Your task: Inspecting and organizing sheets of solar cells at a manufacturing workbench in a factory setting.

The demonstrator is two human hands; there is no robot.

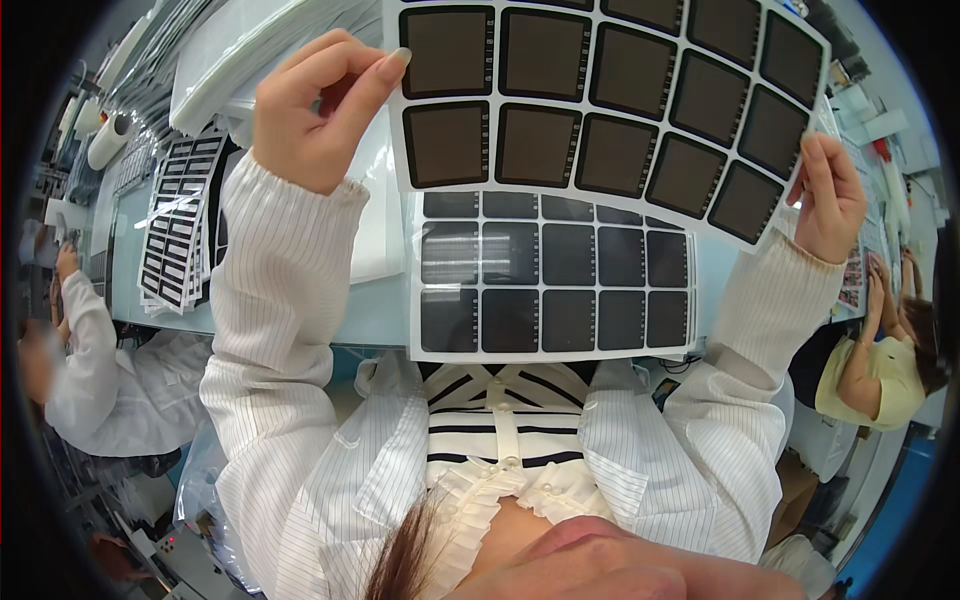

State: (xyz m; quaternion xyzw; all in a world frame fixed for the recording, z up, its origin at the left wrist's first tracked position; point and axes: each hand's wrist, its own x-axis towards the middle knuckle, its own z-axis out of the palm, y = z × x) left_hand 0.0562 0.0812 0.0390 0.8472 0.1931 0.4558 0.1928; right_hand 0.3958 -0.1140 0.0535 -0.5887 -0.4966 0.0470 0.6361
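Note:
Raised over the table is a sheet (541,146) with rows of dark, black-rimmed squares on a white backing. My left hand (325,110) pinches its left edge between thumb and fingertips. At the lower right edge, my right hand (828,195) grips the same sheet with the fingers closed. The sheet bows slightly between the two hands. Below it lies a stack of similar sheets (568,257) near the table's front edge, its far part hidden by the raised one. Light glares off the upper left of that stack.
Further left lie several sheets with black frames (180,225), near a white roll (108,141) and a keyboard (136,170). Clear plastic film (245,50) is piled at the far left. Co-workers sit at both sides, one in a white sleeve (92,310), one in a yellow top (880,385).

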